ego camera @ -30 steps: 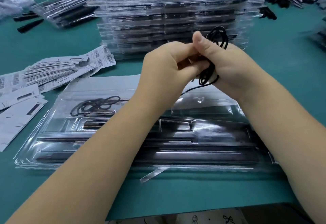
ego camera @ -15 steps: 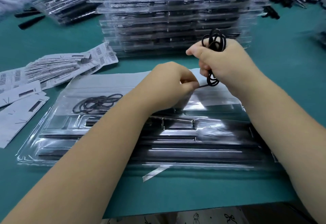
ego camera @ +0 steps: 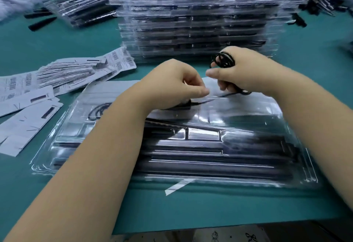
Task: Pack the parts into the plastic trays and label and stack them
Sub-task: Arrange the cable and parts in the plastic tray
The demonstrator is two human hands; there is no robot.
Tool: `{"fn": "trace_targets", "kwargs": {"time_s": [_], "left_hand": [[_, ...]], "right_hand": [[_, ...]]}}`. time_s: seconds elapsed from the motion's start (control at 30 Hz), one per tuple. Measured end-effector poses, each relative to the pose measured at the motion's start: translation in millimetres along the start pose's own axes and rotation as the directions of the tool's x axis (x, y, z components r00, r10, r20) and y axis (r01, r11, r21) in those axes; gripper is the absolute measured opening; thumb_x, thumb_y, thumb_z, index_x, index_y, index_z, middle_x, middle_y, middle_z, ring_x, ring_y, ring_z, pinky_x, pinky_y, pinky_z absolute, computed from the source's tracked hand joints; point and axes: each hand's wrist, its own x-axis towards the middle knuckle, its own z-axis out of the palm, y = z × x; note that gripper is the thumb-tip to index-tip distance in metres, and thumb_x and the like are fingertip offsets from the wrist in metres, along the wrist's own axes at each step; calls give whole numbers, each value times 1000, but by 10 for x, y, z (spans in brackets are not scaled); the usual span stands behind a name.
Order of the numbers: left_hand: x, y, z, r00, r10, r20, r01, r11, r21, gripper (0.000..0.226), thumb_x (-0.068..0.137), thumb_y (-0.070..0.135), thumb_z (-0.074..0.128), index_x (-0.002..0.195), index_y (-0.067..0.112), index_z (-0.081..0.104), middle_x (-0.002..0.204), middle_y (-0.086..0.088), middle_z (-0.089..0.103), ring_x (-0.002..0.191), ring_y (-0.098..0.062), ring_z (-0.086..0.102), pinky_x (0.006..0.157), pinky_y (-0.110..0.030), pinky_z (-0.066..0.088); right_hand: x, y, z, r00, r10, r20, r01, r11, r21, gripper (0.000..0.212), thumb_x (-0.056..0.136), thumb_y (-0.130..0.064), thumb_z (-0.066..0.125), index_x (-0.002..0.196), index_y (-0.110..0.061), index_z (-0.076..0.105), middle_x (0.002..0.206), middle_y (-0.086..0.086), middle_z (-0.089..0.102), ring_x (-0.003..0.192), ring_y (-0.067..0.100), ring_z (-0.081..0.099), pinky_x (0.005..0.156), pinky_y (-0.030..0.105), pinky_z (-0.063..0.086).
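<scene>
- Tray, clear plastic, flat on the green table directly below both hands; long black parts seated in its lengthwise slots.
- Coil of black cord lying in the tray's far-left pocket, partly hidden by the left forearm.
- Left hand over the tray's far edge, fingers curled, thumb and forefinger pinched together; black cord end poking out from under the palm.
- Right hand just beside the left, fist closed round a bundle of black cord; loops showing above the knuckles, a loose strand trailing out below toward the left hand.
- Hands close together, not touching.
- Stack of filled trays standing behind the hands, many layers high.
- Smaller leaning pile of trays at far left of the stack.
- Paper labels with barcodes fanned out left of the tray; a few blank-side cards nearer.
- Loose black parts heaped at far right, blurred.
- White strip sticking out from under the tray's near edge.
</scene>
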Motion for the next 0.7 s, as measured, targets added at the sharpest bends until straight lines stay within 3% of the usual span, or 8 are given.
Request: {"fn": "trace_targets", "kwargs": {"time_s": [0.07,0.13,0.27,0.33,0.57,0.7], "left_hand": [[-16,25,43,999,23,24,-23,999,27,18,79,39,72,70,26,64,53,27,55,48,4,49,47,-7,35],[-16,40,90,998,37,44,-41,996,78,22,81,42,68,71,27,56,53,27,53,49,5,48,48,-10,33],[26,34,108,998,58,2,-57,963,262,23,90,46,53,72,34,47,63,22,50,61,11,46,56,-9,32],[37,24,124,998,62,6,-60,936,347,20,92,47,48,78,33,48,69,19,50,64,7,45,57,-9,31],[19,-10,144,997,76,8,-74,931,358,19,92,47,48,78,34,48,71,19,49,65,6,44,58,-6,30],[15,-8,147,997,74,7,-72,937,343,24,90,48,50,70,35,45,69,20,50,63,8,44,58,-4,30]], "right_hand": [[-4,62,10,999,35,-20,-33,995,98,17,89,-36,62,81,-21,57,57,-9,66,48,7,56,43,20,45],[-23,87,-63,996,49,70,-61,982,180,18,88,-32,63,77,-17,63,63,-5,69,54,10,61,52,21,50],[-46,143,-266,992,84,92,-115,901,419,18,85,-31,65,74,-17,65,64,2,68,55,16,64,49,22,51],[-47,177,-279,987,127,94,-156,880,448,20,83,-33,67,79,-13,66,65,3,69,54,18,65,48,22,51],[-146,178,-176,982,140,129,-169,951,259,25,79,-34,73,64,-14,69,60,0,69,51,11,62,48,15,47],[-153,115,-113,979,164,120,-153,984,-96,51,81,-60,57,56,-16,64,55,-3,67,45,7,57,54,26,42]]}}
